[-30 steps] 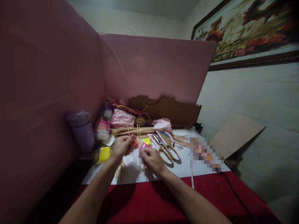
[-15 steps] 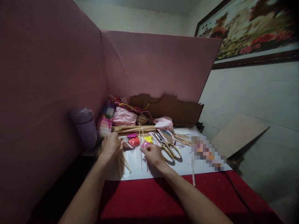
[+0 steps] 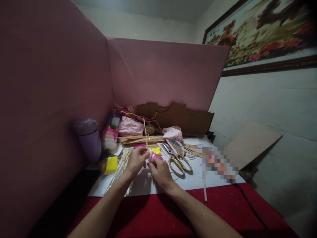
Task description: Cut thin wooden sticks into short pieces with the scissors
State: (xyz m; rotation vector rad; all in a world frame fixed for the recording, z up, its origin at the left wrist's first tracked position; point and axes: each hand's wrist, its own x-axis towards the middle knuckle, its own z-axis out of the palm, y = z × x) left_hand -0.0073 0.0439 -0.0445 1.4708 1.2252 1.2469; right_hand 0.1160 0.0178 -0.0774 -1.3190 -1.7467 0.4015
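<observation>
My left hand (image 3: 135,161) and my right hand (image 3: 159,171) meet over a white sheet (image 3: 193,180), fingers pinched together around thin wooden sticks (image 3: 145,133) that stand up between them. A loose fan of more sticks (image 3: 118,168) lies just left of my left hand. Small pink and yellow packets (image 3: 156,152) sit right behind my fingers. Gold-handled scissors (image 3: 178,163) lie just to the right of my right hand.
A pink board (image 3: 158,71) walls the back and left. Along the back lie a long stick bundle (image 3: 138,139), pink cloth (image 3: 129,126), a twine ball (image 3: 149,129) and brown cardboard (image 3: 178,115). A purple cup (image 3: 88,138) and yellow block (image 3: 111,164) stand left. Red cloth (image 3: 173,215) covers the front.
My left hand left the stick fan at the left and came back to the middle beside my right hand; both now pinch the upright sticks, which tilted slightly left.
</observation>
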